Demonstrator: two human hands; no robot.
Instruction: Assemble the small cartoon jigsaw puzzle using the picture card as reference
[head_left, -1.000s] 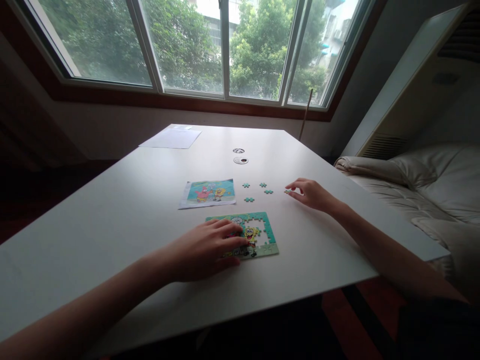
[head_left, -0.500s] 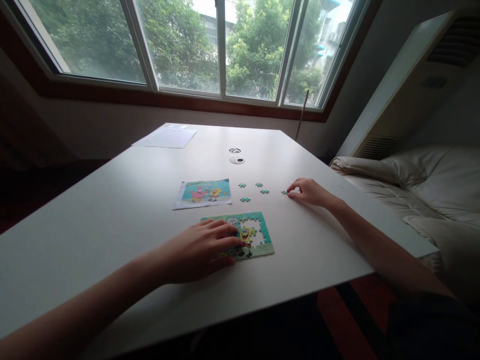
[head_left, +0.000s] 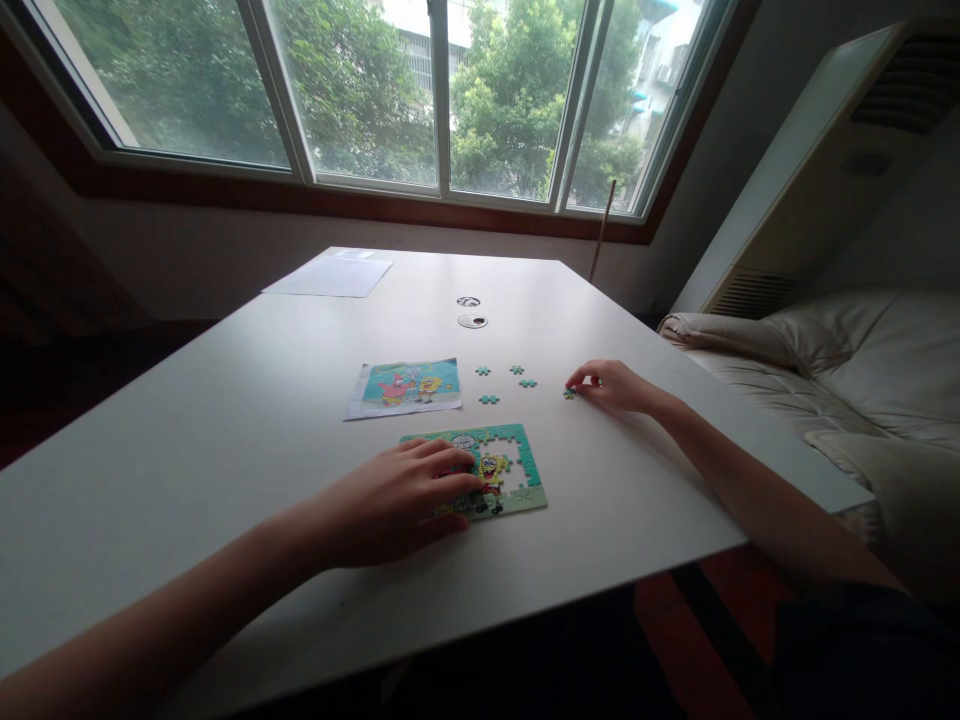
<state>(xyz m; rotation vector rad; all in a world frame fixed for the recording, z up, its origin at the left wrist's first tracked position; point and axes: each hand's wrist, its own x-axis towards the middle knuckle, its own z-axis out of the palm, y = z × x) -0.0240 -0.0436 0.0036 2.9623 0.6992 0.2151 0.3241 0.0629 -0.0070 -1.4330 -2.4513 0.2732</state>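
My left hand lies with its fingers stretched over the left part of a cartoon jigsaw puzzle, covering much of its picture. A white gap shows in the puzzle's right half, beside the yellow figure. Farther right, my right hand pinches a small green and yellow puzzle piece at the table surface. Several loose puzzle pieces lie between the hands, among them a teal piece above the puzzle. Behind the puzzle, left of those pieces, rests a printed picture sheet with cartoon figures.
The white table stretches toward the window. White papers lie at its far left corner. Two round fittings sit in the far middle. A pale leather sofa stands at the right, and a thin stick leans behind the table.
The piece at my right fingertips has turned and shifted slightly toward me. My right hand has moved a little left. My left hand stays on the puzzle.
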